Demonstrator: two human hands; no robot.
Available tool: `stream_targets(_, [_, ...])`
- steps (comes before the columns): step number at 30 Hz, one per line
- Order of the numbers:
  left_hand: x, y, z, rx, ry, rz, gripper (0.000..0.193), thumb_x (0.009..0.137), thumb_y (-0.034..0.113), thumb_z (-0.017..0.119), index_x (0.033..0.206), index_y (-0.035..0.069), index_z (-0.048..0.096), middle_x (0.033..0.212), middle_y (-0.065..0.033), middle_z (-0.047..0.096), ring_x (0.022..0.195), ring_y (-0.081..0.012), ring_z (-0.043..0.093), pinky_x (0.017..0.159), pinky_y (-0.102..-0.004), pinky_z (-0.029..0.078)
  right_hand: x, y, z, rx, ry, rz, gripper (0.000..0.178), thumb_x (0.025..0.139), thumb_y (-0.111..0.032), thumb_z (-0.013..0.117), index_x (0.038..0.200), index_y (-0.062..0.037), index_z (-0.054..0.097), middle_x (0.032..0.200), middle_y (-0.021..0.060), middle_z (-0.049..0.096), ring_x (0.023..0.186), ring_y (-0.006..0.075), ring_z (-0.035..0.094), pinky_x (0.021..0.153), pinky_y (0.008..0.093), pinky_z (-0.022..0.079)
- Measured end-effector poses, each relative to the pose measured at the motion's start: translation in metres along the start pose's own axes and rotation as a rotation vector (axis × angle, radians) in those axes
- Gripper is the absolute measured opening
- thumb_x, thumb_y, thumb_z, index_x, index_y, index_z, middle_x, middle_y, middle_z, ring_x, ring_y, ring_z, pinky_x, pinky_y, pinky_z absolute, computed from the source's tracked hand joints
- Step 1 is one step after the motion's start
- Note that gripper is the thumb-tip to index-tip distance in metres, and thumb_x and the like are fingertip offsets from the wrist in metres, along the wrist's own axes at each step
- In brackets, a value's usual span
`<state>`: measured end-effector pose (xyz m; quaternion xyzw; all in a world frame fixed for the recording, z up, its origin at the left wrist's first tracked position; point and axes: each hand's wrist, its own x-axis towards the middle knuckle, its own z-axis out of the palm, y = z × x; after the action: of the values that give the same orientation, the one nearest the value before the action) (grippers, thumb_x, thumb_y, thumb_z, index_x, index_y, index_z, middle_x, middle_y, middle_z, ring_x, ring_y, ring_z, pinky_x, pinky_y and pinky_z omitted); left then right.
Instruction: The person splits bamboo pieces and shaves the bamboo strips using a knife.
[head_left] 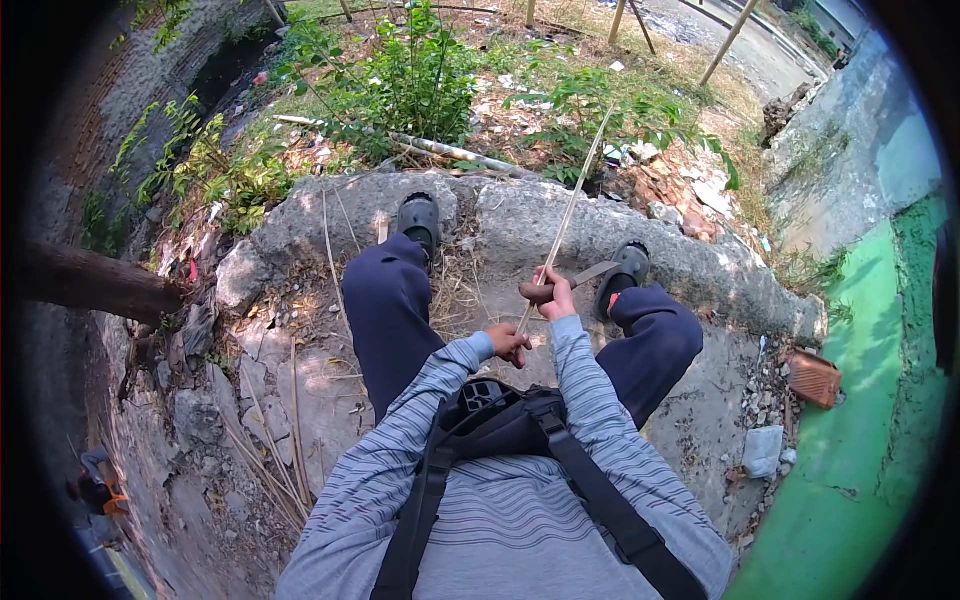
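Observation:
A long, thin pale strip, apparently split bamboo [575, 195], slants up and away from my hands toward the plants. My left hand [508, 344] is closed around its near end. A little farther along, my right hand [556, 295] grips a knife [600, 271] by its brown wooden handle, and the strip passes through the same fingers. The blade points right, toward my right shoe. Where the blade's edge meets the strip, if it does, is hidden by my fingers. More pale strips [297, 430] lie on the concrete to my left.
A rough concrete ledge [600, 225] runs in front of my shoes, with leafy plants [425, 85] and litter beyond. A trunk [90, 283] stands left. At right are a green wall [850, 400], an orange-brown block [815, 379] and a whitish block [763, 451]. Another person [100, 490] is lower left.

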<state>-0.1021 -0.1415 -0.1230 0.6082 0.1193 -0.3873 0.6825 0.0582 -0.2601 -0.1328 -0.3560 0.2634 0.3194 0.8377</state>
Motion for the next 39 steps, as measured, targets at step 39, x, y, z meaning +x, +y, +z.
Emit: stream_targets(39, [-0.008,0.005,-0.027,-0.068,0.617,0.265,0.039,0.109,0.032,0.051,0.099,0.000,0.070,0.056,0.0016,0.046,0.041,-0.0110,0.041,0.041,-0.0313,0.034,-0.018,0.012,-0.023,-1.026,0.264,-0.302,0.024,0.073,-0.006,0.085,0.092,-0.0023,0.071,0.085,0.0078,0.072,0.081,0.0208,0.071,0.072,0.0400,0.057])
